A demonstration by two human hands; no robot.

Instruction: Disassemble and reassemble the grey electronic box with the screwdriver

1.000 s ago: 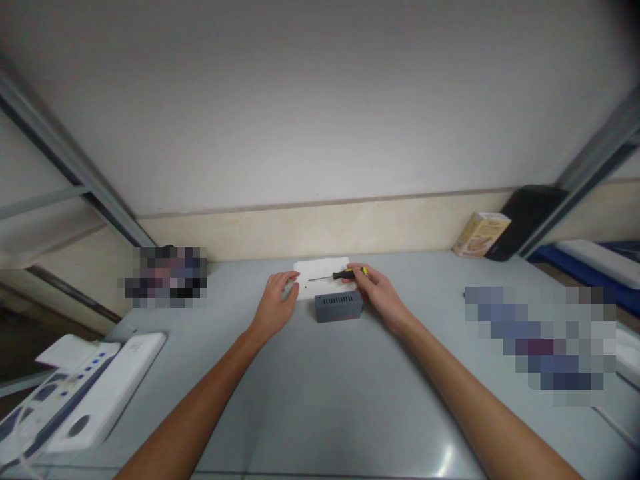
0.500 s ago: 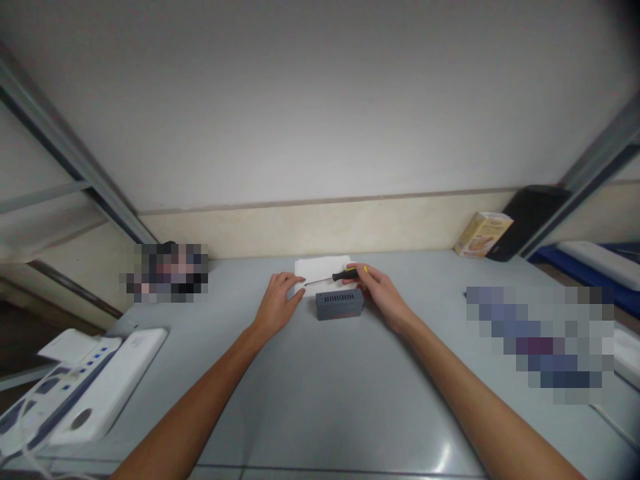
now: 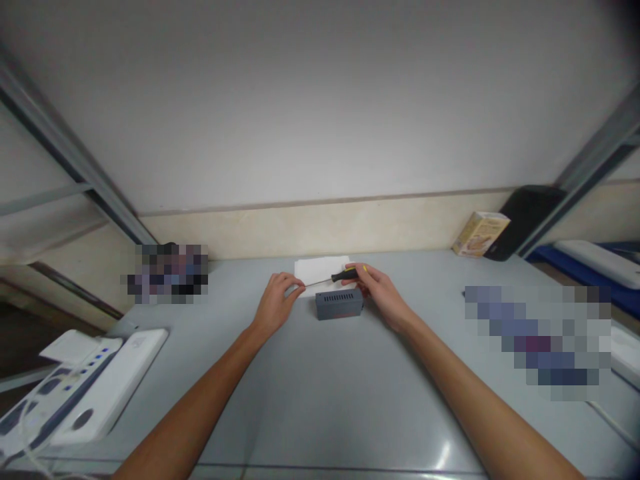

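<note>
Through the head camera, I am holding a screwdriver (image 3: 345,275) level over white paper (image 3: 320,268), one hand at each end.
Its dark handle is lying in my right hand (image 3: 379,291), fingers curling around the rear end, and its thin shaft is pointing left; my left hand (image 3: 275,300) is pinching at the tip, thumb and forefinger together, though I cannot tell whether something small is sitting between them. Just nearer me, a gray slotted box (image 3: 339,307) is resting on the table (image 3: 320,393). Farther out, a power strip (image 3: 63,387) is lying to the left, and a yellow carton (image 3: 480,235) is standing by the wall at right.
</note>
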